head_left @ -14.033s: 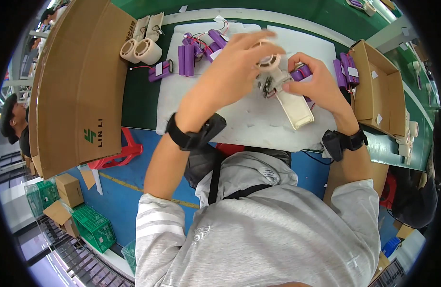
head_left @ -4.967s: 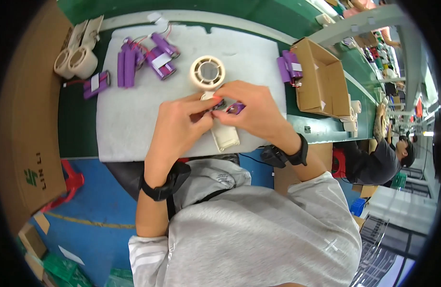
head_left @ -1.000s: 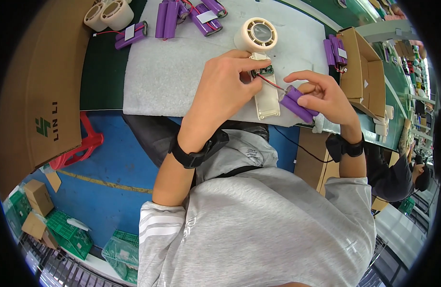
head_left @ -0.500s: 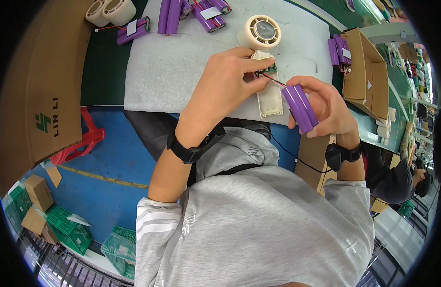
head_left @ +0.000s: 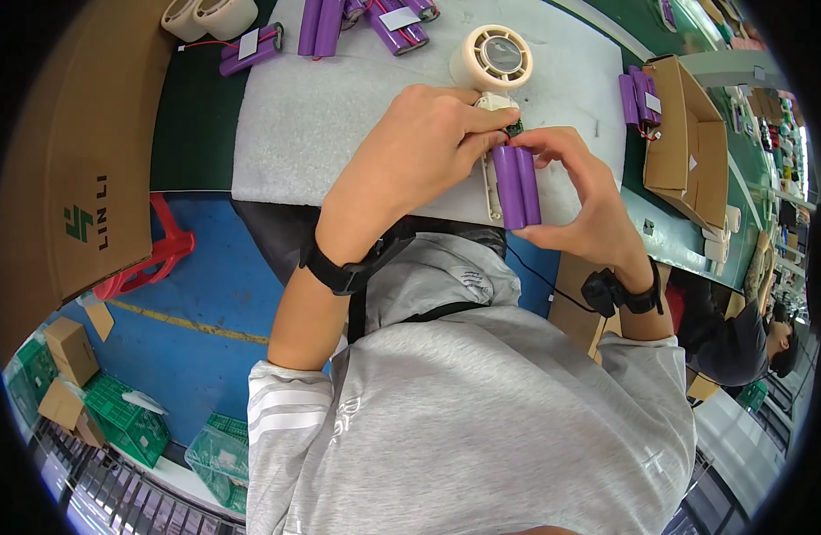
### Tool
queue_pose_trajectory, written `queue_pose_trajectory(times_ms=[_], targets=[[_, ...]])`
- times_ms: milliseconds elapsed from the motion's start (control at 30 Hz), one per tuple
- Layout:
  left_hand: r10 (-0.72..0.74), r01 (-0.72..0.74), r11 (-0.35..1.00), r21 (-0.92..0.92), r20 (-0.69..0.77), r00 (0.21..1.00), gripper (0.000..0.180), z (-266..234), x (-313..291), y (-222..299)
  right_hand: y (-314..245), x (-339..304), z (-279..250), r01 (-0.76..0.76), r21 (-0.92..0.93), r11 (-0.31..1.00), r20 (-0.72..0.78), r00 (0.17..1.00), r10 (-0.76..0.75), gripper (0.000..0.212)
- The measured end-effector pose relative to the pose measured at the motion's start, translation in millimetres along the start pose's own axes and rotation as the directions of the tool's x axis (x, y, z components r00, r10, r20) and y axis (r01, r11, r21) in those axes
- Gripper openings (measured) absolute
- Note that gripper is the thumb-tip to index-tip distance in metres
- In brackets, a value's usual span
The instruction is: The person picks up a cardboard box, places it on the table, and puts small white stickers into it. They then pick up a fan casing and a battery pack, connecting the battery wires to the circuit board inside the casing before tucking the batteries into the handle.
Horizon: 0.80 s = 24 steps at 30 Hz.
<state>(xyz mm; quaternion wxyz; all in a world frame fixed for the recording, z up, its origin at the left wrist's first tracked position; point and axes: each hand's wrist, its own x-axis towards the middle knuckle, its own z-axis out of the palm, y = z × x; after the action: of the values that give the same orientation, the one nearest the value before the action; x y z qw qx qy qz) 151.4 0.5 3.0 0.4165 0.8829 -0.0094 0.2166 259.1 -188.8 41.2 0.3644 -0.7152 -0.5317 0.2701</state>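
Note:
A cream handheld device housing [head_left: 495, 198] lies on the pale foam mat, its round vented head [head_left: 492, 59] pointing away from me. My left hand [head_left: 419, 147] grips the housing's neck, index finger across a small green circuit board [head_left: 516, 127] and thumb close by the wires. Between the thumb and fingers of my right hand [head_left: 580, 192] is a purple two-cell battery pack [head_left: 516, 187]. The pack sits lengthwise over the open handle and covers most of it; whether it is fully seated I cannot tell. Only a short bit of red wire shows between pack and board.
More purple battery packs [head_left: 397, 31] lie at the mat's far edge, and one [head_left: 250, 50] lies to its left. Cream round parts [head_left: 210, 18] stand behind that. At right are an open cardboard box [head_left: 687, 143] and other packs [head_left: 640, 96]. A large carton [head_left: 72, 160] rises at left.
My right hand has moved left with the battery pack, turning it from a slant to nearly upright and onto the handle. The left hand stays at the housing's neck.

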Motion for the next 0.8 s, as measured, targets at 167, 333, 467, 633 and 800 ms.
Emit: queue_pose_trajectory(times_ms=[167,333,467,633,800], targets=[[0.094,-0.094,0.993,0.071,0.009,0.996,0.028,1,-1,-3,1,3,4,0.069,-0.12,0.99,-0.015,0.997,-0.071,0.069],[0.005,-0.006,1.0,0.02,0.055,0.998,0.028,-4,-2,2,-8,3,6,0.033,-0.155,0.987,-0.009,0.999,-0.035,0.063],[0.038,-0.039,0.999,0.012,0.023,0.999,0.025,-4,0,2,-18,0,7,-0.026,-0.189,0.982,-0.062,0.998,0.015,0.056],[-0.001,0.003,0.999,-0.038,0.045,0.999,0.026,-4,-1,-5,-16,-3,6,0.04,-0.307,0.951,-0.031,0.998,-0.052,0.049],[0.008,-0.007,0.998,-0.06,0.017,1.0,0.026,-1,-2,-6,-11,-3,9,0.102,-0.34,0.935,-0.046,0.991,-0.125,0.037]])
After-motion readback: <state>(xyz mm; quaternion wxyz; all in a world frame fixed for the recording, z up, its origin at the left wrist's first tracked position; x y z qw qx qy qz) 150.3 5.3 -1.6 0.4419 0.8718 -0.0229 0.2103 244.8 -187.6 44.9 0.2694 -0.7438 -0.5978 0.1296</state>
